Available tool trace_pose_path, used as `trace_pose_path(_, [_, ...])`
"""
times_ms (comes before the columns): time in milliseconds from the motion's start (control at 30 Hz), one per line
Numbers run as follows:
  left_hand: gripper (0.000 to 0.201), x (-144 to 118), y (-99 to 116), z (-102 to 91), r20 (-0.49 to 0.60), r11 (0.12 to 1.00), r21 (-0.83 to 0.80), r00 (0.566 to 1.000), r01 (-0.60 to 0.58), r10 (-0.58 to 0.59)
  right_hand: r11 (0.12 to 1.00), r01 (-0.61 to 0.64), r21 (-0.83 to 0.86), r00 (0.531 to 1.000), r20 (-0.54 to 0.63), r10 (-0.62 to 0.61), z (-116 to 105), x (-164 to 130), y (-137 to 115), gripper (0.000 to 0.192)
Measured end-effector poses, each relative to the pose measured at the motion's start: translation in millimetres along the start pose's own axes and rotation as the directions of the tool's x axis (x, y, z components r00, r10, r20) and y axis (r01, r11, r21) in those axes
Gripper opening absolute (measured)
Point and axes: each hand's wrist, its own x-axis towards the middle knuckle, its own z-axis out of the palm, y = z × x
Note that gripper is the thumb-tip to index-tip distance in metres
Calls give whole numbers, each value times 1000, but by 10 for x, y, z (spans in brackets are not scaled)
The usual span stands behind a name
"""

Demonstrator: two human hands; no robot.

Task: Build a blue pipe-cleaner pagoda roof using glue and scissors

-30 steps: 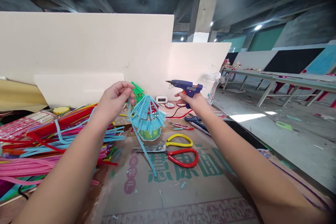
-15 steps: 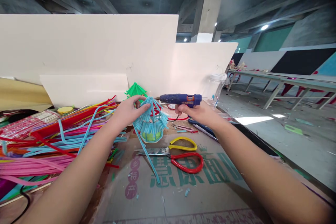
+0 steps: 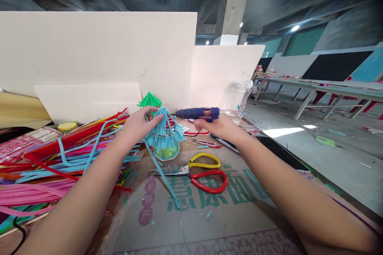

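Change: since half a second ago both my hands sit slightly lower and to the left, and the glue gun nozzle stays levelled at the top of the blue straw canopy; a second ago I held the gun higher and further off.
Far left: heap of coloured straws (image 3: 44, 163) in pink, red, blue and orange, lying across the bench.
Left hand (image 3: 140, 124): fingers spread over the upper left side of the blue straw canopy (image 3: 164, 133), touching its strands, not closed round anything.
Canopy: stands upright on the cardboard sheet (image 3: 194, 215), with one long blue straw (image 3: 163, 175) trailing down from it towards me.
Behind it: small green straw piece (image 3: 149, 99) against the white board (image 3: 98, 51).
Centre: scissors (image 3: 197, 171) with yellow and red handles, flat on the cardboard just in front of the canopy.
Right hand (image 3: 214, 126): closed round the grip of the blue glue gun (image 3: 197, 113), nozzle pointing left, close to the canopy top.
Right: clear plastic jar (image 3: 237, 97).
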Motion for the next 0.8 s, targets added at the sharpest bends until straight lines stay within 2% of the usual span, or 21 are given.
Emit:
trace_pose_path(233, [50,-8,0,14,-30,995,10,995,-96,96,998,-56,-10,997,-51,55,84,-4,-59,34])
trace_pose_path(533, [48,-21,15,8,-24,995,8,995,-97,97,993,-97,-70,994,-50,94,129,3,-28,32])
trace_pose_path(800, [46,-19,19,4,-24,989,1,989,-146,146,995,-75,-66,996,-59,71,131,12,-48,28])
